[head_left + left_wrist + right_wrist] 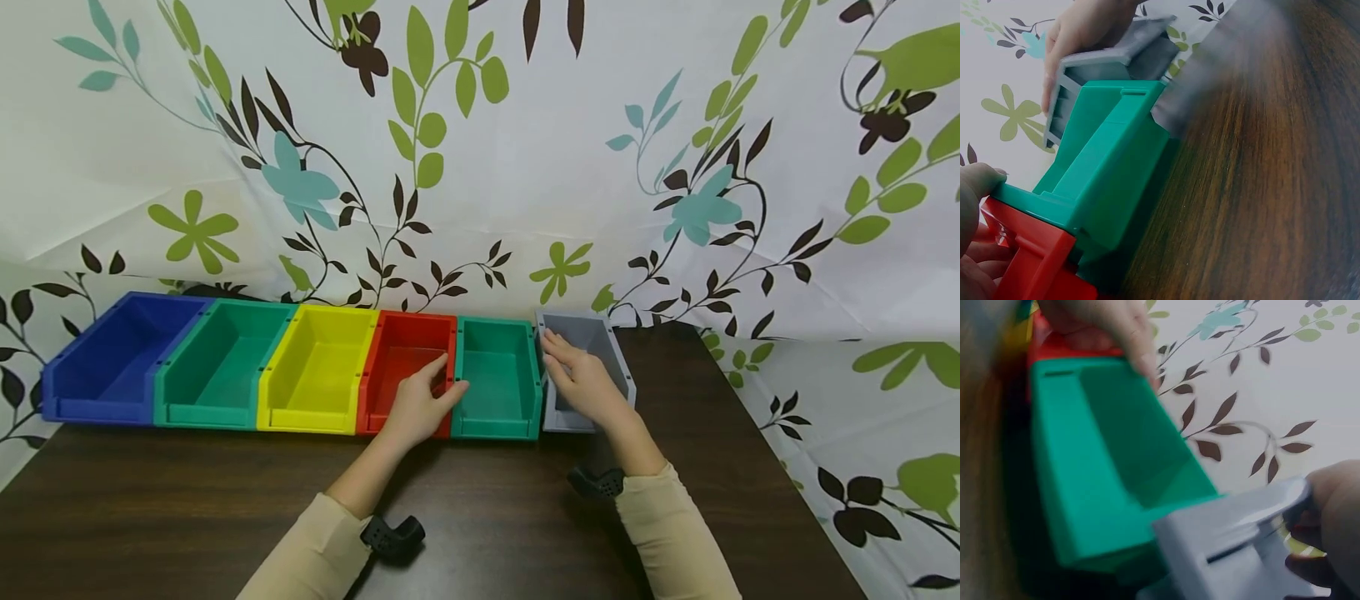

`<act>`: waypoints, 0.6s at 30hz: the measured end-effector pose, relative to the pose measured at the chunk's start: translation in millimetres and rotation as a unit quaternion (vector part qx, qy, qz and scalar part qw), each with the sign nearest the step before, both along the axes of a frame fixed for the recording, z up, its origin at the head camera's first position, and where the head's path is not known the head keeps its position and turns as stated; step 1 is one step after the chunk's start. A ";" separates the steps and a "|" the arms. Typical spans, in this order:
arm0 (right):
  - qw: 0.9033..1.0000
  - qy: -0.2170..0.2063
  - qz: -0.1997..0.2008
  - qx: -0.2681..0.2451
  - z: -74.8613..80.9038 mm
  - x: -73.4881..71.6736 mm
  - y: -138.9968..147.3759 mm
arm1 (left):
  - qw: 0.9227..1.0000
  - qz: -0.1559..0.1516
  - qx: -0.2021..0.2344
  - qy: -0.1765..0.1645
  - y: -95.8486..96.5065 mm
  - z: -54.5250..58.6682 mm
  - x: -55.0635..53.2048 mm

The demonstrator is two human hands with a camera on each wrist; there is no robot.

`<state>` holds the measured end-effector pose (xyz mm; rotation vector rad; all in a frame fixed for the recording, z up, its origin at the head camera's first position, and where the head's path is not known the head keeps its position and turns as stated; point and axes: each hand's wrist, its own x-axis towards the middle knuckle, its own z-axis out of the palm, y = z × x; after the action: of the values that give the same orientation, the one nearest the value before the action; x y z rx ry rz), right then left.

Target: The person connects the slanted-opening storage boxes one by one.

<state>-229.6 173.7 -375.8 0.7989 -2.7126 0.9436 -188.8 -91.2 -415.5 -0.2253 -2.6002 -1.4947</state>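
Observation:
A row of open-fronted plastic storage bins spans the table. My left hand (pixel 418 408) pinches the adjoining walls of the red bin (pixel 393 358) and the right-hand green bin (pixel 498 379). Its thumb (pixel 982 178) lies at the green rim, while the other fingers reach into the red bin. At the row's right end, my right hand (pixel 588 385) holds the grey bin (pixel 617 358) by its left side wall, fingers over the rim. Both wrist views show the grey bin (pixel 1235 519) right beside the green one, slightly angled to it.
Leftward from the red bin stand a yellow bin (pixel 318 358), another green bin (pixel 225 358) and a blue bin (pixel 120 358). The dark wooden table (pixel 480 517) extends in front of them. Behind hangs a white leaf-patterned cloth (pixel 525 167).

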 end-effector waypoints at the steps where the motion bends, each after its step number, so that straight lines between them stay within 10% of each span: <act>1: 1.000 -0.003 0.000 0.001 -1.3 0.6 -0.1 | 1.000 0.000 -0.001 0.001 0.0 0.3 -0.2; 18: 1.000 -0.020 -0.005 0.008 -17.8 2.0 -1.3 | 1.000 -0.005 -0.003 -0.008 -0.9 3.1 0.0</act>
<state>-227.6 172.4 -393.5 0.7761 -2.7590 0.9458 -188.8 -92.1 -412.4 -0.2277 -2.6195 -1.4981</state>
